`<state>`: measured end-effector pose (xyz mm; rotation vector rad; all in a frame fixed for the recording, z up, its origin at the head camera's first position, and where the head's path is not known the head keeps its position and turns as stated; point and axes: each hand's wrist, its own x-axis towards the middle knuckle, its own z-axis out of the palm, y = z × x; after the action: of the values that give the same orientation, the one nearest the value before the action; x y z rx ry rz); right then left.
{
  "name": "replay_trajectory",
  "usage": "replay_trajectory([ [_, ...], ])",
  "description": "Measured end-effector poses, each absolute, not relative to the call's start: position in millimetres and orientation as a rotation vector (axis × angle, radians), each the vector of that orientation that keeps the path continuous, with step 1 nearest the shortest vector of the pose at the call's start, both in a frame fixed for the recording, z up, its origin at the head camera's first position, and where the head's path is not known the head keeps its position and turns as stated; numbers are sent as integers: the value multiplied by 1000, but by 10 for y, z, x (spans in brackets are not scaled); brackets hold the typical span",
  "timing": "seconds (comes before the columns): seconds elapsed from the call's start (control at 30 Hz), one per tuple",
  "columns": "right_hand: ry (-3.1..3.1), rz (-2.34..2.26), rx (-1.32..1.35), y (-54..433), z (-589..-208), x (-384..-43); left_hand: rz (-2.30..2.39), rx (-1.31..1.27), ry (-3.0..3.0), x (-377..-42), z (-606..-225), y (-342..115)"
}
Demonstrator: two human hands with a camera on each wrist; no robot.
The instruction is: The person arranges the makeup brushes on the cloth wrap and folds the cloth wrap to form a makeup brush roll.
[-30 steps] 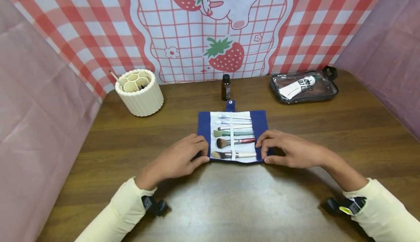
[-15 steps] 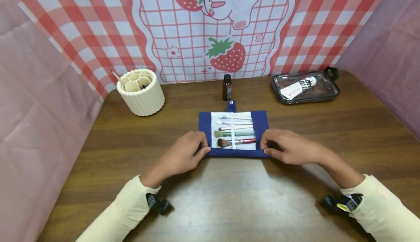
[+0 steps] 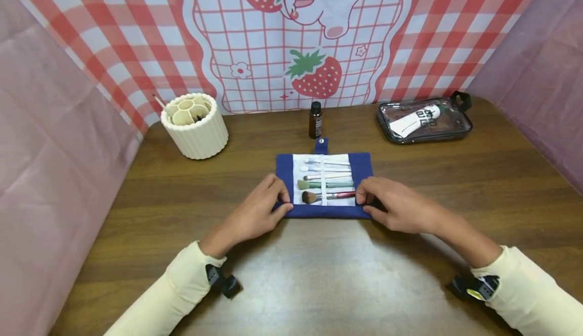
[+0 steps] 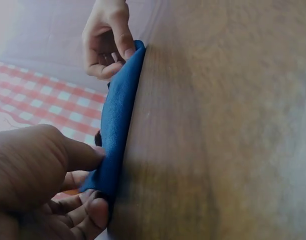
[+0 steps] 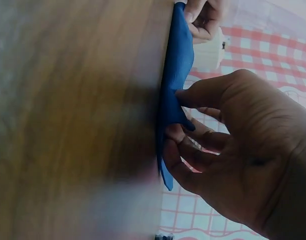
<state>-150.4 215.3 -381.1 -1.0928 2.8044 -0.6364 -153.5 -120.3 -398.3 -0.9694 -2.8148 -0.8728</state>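
Observation:
A navy makeup brush roll (image 3: 284, 166) lies spread on the table, its white lining up. Several brushes sit side by side under a white elastic strap, among them a dark-tipped brush with a red handle (image 3: 342, 195) and a green one (image 3: 302, 184). The roll's near edge is folded over as a blue band. My left hand (image 3: 260, 205) pinches this fold at its left end, thumb on the fabric. At the right end, my right hand (image 3: 398, 204) pinches it too; in the right wrist view its thumb presses the blue fabric (image 5: 178, 55) with fingers behind.
Behind the roll stands a small dark bottle (image 3: 315, 121), close to the roll's snap tab (image 3: 321, 146). A ribbed cream holder (image 3: 196, 136) is at the back left. A clear black-edged pouch (image 3: 448, 123) with a white tube lies at the back right. Cloth hangs around the table.
The roll's near edge has been folded away from me over the nearest brush, which is now hidden. Both hands moved slightly with it; over the last half second they shifted only a little.

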Motion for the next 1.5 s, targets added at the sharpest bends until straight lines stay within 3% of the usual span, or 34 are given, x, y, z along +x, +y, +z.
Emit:
replay_trajectory([
  [0.43,2896,-382,-1479,2125,-3760,-1429,-787,-1133,-2784,-1547,-3986,-1243],
  [0.9,2947,-232,-1425,2074,-3747,-1344,-600,-1270,-2730,-1561,-3929,-1297],
  [1.27,2945,-400,-1169,2039,-3799,-1352,-568,-1207,-2773,-1606,-3949,-1256],
  [1.5,2997,-415,-1186,2010,-3831,-1373,-724,-1116,-2797,-1632,-3977,-1222],
])
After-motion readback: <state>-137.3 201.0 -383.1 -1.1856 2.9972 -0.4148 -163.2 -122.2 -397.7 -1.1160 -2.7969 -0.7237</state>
